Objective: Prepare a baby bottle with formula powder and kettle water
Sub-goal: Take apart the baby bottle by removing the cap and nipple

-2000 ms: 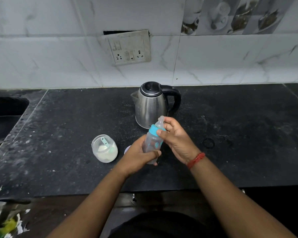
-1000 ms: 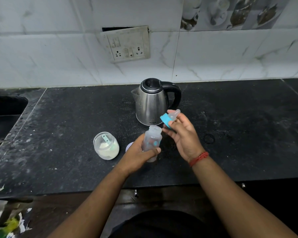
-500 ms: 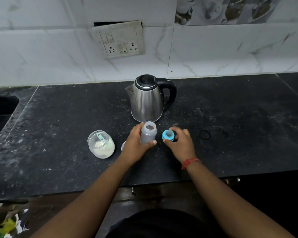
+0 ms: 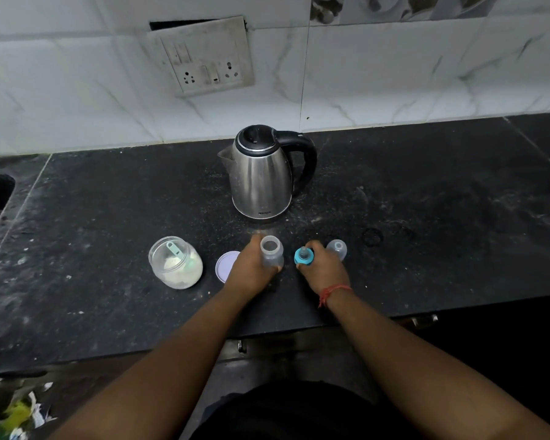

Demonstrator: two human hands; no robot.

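The open baby bottle (image 4: 271, 253) stands upright on the black speckled counter (image 4: 108, 201), gripped by the left hand (image 4: 251, 271); the right hand (image 4: 323, 271) clasps its blue teat ring (image 4: 304, 256), clear cap (image 4: 337, 249) beside; steel kettle (image 4: 261, 176) behind, powder jar (image 4: 175, 262) and lid (image 4: 224, 265) left, marble tiles (image 4: 394, 74) beyond

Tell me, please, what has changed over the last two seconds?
The right hand unscrewed the blue teat ring and lowered it to the counter. The left hand set the open bottle down, still gripping it. Kettle and powder jar stayed put.
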